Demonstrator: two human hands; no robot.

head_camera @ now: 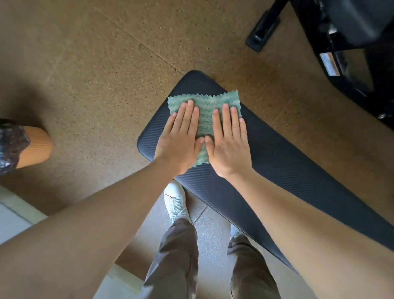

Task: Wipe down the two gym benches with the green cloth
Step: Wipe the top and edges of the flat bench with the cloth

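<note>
From the head view, the left hand and right hand lie flat side by side, fingers straight, pressing the green cloth onto the dark gym bench at its rounded end in mid-frame. A second black bench stands on the brown floor at upper right.

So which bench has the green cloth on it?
The near flat bench, under the left hand and right hand; the far bench at upper right shows none.
</note>
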